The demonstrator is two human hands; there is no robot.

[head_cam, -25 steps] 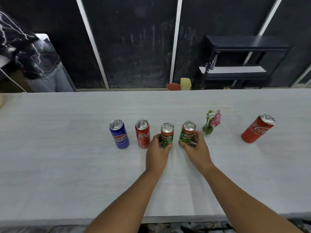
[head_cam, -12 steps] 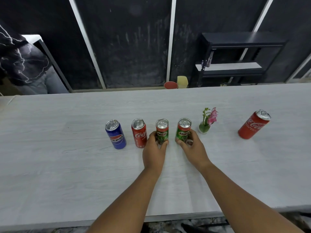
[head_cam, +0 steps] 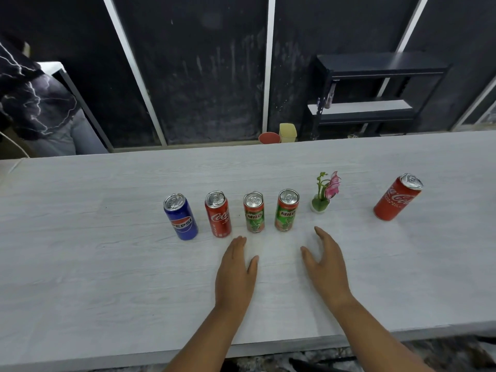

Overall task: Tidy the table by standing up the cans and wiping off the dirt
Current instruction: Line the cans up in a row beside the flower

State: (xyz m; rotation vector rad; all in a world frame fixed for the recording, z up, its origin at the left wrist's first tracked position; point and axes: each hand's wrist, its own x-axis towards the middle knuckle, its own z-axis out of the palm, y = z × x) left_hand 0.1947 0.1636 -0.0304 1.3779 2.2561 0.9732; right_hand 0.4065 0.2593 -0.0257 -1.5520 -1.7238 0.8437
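Four cans stand upright in a row on the pale wood-grain table [head_cam: 107, 277]: a blue Pepsi can [head_cam: 181, 217], a red Coca-Cola can [head_cam: 218, 214], a Milo can [head_cam: 254, 212] and a second Milo can [head_cam: 286, 210]. Another red Coca-Cola can [head_cam: 397, 197] stands apart at the right. My left hand [head_cam: 236, 272] hovers open, just in front of the first Milo can. Off to its right, my right hand [head_cam: 324, 261] is open too, in front of the second Milo can. Neither hand touches a can.
A small pot with a pink flower [head_cam: 323, 197] stands between the row and the far-right can. Beyond the table's far edge are a red cup [head_cam: 269, 137], a yellow cup [head_cam: 287, 132] and a dark shelf unit [head_cam: 375, 95]. A person in a dark patterned top [head_cam: 32, 103] is at the far left.
Both hands have let go of the two Milo cans and pulled back toward me with fingers spread. The cans stay standing in the row.
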